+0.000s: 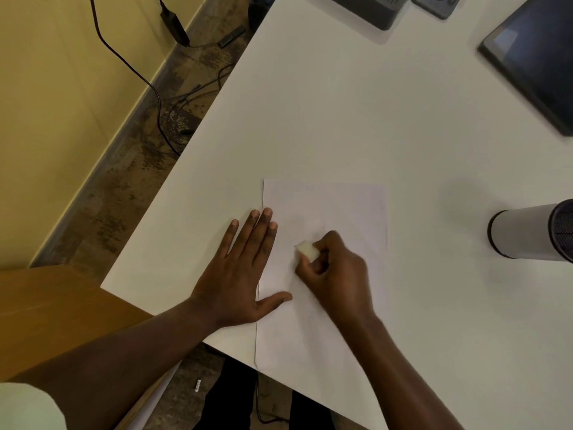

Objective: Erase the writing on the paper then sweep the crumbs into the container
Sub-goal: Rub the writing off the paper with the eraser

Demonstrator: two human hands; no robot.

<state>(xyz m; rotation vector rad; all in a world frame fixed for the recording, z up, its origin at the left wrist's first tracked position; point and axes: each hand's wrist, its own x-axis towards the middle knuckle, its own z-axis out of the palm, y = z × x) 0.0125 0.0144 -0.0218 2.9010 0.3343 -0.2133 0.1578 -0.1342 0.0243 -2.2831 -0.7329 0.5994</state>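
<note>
A white rectangular sheet of paper (325,274) lies on the white tabletop (356,119) in the lower middle of the frame, its near end reaching the tabletop's front edge. The left hand (238,274) lies flat and spread, fingers extended, straddling the sheet's left edge; its thumb and fingertips rest on the paper and pin it down, and it holds nothing. Just right of it, the right hand (338,268) has a narrow grip closed on a small white block eraser (307,250), whose free end is pressed to the sheet near its middle.

A tiny dark mark sits at the eraser's upper left tip; beyond that, no writing can be made out on the sheet, though the picture is dim and soft, so faint pencil lines could be lost. No crumbs are visible either, possibly for the same reason.

At the right edge of the frame a grey cylindrical container with a dark mesh rim (533,232) lies on its side, well apart from the paper. It is probably the container for the crumbs.

By my judgement the erasing stage is under way and may be near its end. The sweeping has not begun, since both hands are busy at the sheet.
</note>
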